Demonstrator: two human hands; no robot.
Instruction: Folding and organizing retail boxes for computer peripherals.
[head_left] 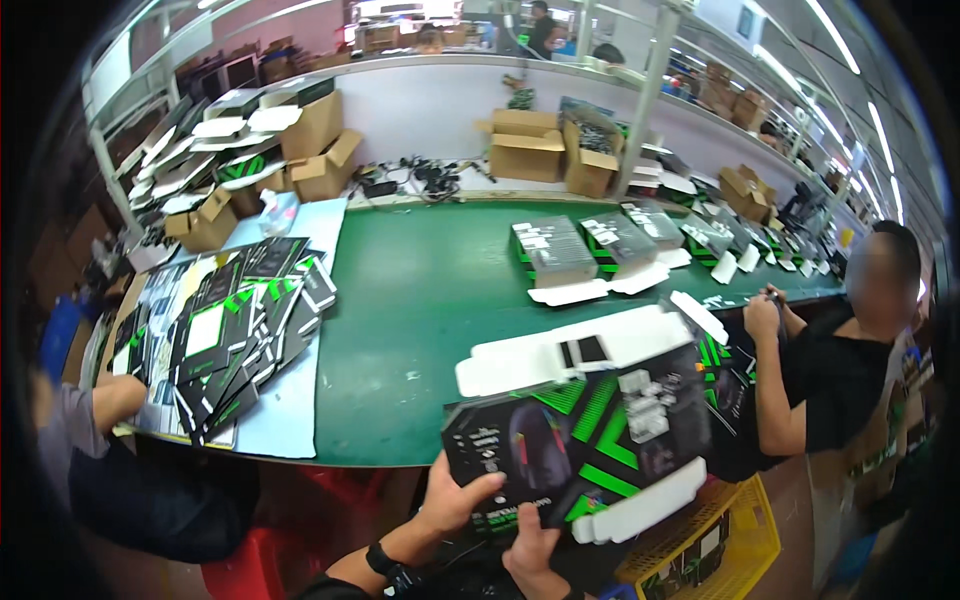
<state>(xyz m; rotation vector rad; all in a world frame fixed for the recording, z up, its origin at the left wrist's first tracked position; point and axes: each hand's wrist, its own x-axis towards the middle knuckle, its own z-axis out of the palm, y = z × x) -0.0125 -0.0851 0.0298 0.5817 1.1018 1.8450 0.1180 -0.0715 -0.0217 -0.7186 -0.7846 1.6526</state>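
Note:
Both of my hands hold one flat, unfolded carton, black with green stripes and white flaps, raised at a tilt over the near edge of the green table. My left hand grips its lower left corner, thumb on the printed face. My right hand holds its bottom edge from below. A dark watch sits on my left wrist.
A heap of flat black-and-green cartons lies at the left. Assembled boxes stand mid-table, brown cardboard boxes at the back. A person in black works at the right, another person's arm at the left. A yellow crate sits below.

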